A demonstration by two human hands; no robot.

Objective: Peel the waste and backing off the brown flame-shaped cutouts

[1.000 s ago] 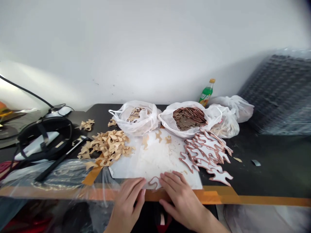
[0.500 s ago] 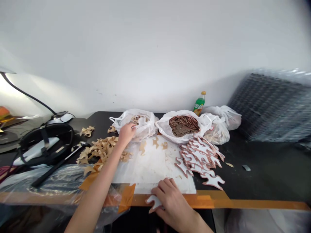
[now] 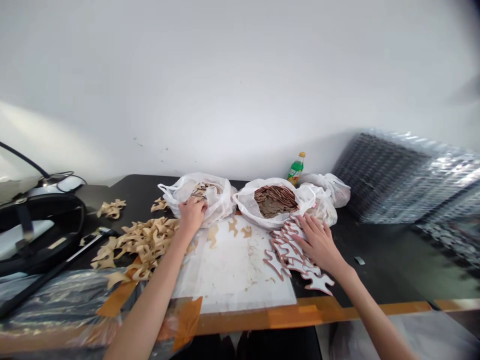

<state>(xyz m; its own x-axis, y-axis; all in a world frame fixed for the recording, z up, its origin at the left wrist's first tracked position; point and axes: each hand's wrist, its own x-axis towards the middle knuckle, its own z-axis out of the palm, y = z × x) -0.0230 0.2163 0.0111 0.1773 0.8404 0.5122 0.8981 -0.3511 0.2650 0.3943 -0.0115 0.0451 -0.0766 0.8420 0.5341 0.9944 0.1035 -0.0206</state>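
My left hand is at the near rim of a white plastic bag, its fingers curled down among flat tan pieces. Whether a piece is between those fingertips is hidden. My right hand lies over a pile of white-faced, brown-edged wavy cutouts, fingers stretched out and fairly flat. Between the hands stands a second white bag, filled with brown flat pieces. A white sheet with a few tan scraps covers the table in front of me.
Curled tan backing scraps are heaped left of the sheet. Farther left lie a black-handled tool and a black round-framed object. A green bottle, tied bags and a plastic-wrapped black stack stand back right.
My right hand has moved from the table's front edge, where it held a white-faced cutout, up to the pile on the right. My left hand stays at the left bag; the view has shifted slightly.
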